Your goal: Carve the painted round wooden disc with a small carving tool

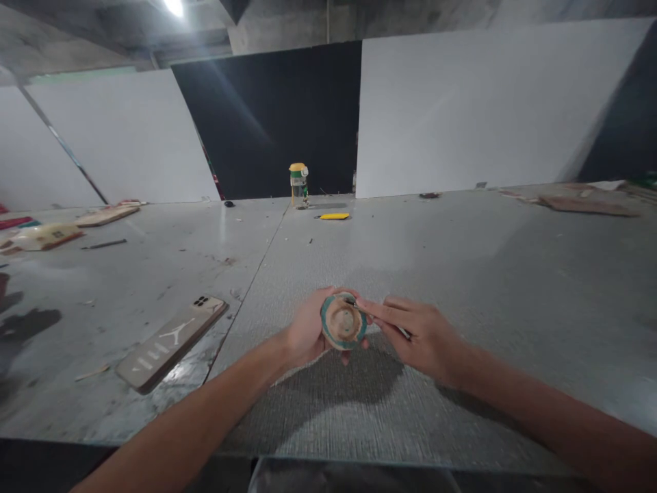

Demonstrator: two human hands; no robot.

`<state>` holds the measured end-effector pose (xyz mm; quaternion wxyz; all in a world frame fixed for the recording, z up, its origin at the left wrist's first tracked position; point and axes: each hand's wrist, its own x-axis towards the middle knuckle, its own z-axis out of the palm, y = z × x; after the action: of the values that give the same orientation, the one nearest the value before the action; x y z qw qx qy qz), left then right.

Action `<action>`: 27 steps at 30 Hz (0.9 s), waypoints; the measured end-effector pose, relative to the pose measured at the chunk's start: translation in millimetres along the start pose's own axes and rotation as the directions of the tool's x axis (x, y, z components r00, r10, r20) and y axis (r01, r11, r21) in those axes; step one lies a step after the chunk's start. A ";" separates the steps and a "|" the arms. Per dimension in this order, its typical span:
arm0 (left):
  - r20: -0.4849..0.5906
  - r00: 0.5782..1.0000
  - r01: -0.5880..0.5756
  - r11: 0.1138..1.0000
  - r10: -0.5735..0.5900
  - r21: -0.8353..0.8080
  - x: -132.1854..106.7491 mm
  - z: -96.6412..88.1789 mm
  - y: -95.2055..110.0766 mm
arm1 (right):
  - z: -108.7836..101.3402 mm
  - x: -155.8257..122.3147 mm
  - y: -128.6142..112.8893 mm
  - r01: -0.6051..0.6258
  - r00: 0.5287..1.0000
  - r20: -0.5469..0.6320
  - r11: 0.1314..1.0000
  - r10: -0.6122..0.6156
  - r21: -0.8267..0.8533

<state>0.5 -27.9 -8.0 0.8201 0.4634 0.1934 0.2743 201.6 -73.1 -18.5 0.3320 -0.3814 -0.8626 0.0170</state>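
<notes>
My left hand (308,327) is wrapped round a small round piece (345,322), tan with a raised ring in the middle and a worn blue-green band near its edge. Whether it is a bowl, a lid or something else I cannot tell. My right hand (418,335) comes in from the right with its fingers pinched on a thin tool (355,305), mostly hidden by those fingers. The tool's small dark tip meets the piece at its upper right. Both hands are just above the grey table (431,260), and a shadow falls beneath them.
A phone in a beige case (172,344) lies to the left. Farther back are a yellow utility knife (333,216) and a bottle with a yellow lid (298,186). A dark pen-like stick (104,244) and a thin board (109,216) rest at the left. Upright panels (462,109) stand behind.
</notes>
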 end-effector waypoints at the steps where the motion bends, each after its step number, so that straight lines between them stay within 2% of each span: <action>1: -0.009 1.000 -0.002 1.000 0.002 0.004 0.0 -0.5 -0.3 | -0.1 0.9 -1.0 -0.009 1.000 -0.009 1.000 0.010 0.029; 6: -0.001 1.000 -0.023 1.000 0.023 -0.013 -0.2 -2.0 -1.2 | -0.9 4.7 -5.9 -0.147 0.989 0.028 0.950 0.145 0.276; 10: -0.009 1.000 -0.026 1.000 0.026 -0.018 0.0 -0.1 -0.4 | -1.4 5.4 -5.2 -0.237 0.971 0.106 0.910 0.213 0.340; 19: 0.001 1.000 -0.008 1.000 0.008 -0.017 -1.3 1.8 0.9 | -4.3 6.2 -2.2 -0.102 0.995 0.021 0.966 0.100 0.236; 22: 0.010 1.000 -0.012 0.999 0.012 -0.035 -0.3 -0.5 -0.4 | -4.2 6.8 -3.0 -0.149 0.989 0.047 0.936 0.142 0.320; 27: -0.017 1.000 -0.004 0.999 0.004 -0.042 1.4 -1.6 -0.8 | -2.1 7.5 -4.4 -0.276 0.961 0.148 0.828 0.234 0.488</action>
<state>0.9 -26.3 -9.6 0.8274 0.4442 0.1938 0.2838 196.4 -71.8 -11.4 0.3793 -0.3921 -0.7820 0.3014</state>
